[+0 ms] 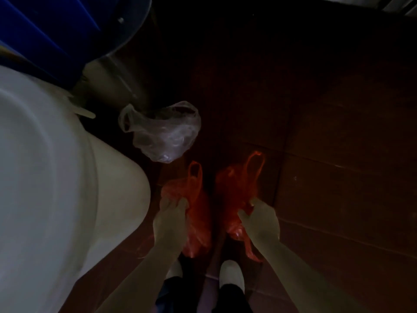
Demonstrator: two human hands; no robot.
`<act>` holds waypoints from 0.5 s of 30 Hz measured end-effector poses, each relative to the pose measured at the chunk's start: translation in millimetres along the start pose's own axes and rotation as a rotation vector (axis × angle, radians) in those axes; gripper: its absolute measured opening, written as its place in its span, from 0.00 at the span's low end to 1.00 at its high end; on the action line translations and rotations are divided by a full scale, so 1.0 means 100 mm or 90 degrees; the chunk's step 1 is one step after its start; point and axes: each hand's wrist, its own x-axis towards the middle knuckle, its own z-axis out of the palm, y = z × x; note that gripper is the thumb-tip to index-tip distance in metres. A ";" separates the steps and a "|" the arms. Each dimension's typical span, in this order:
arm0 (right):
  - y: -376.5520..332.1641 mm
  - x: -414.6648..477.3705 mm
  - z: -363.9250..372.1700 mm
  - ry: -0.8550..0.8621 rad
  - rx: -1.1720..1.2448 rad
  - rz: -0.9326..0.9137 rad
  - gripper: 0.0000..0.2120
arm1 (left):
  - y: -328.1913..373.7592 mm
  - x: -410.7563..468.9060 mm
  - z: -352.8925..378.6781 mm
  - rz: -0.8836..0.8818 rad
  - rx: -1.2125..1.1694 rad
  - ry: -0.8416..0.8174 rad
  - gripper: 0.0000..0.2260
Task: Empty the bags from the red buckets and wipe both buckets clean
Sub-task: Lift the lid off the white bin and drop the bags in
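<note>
Dim shot, looking straight down. Left hand (172,214) grips the bunched top of one red bag (199,220). Right hand (261,221) grips a second red bag (234,188). Both fists are closed on plastic and the handle loops stick up loose. The bags hang low over the tiled floor (338,154), just ahead of the white shoes (232,275); contact with the floor is unclear. No red buckets in view.

Step looks like carrying the bags off to dump them. Best to keep the necks pinched shut, lift them clear of the feet, and hold them apart so they don't swing together.

Obstacles: clear bag (162,132) lies on the floor directly ahead, against a metal bin (117,73). Big white tub (45,166) crowds the left. The free path is to the right.
</note>
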 end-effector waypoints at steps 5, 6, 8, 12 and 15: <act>0.03 0.18 0.28 -0.062 0.017 0.025 0.16 | -0.17 0.20 0.27 -0.062 0.036 -0.107 0.18; 0.02 0.16 0.29 -0.072 0.008 0.016 0.17 | -0.17 0.21 0.27 -0.056 0.042 -0.135 0.21; -0.04 0.09 0.25 -0.076 -0.025 -0.022 0.17 | -0.14 0.17 0.21 -0.030 0.047 -0.181 0.27; -0.23 -0.13 0.06 -0.104 -0.065 -0.077 0.14 | -0.07 0.05 -0.07 -0.011 0.019 -0.165 0.25; -0.41 -0.32 -0.14 -0.114 -0.085 -0.109 0.11 | -0.03 -0.06 -0.38 -0.018 -0.038 -0.103 0.22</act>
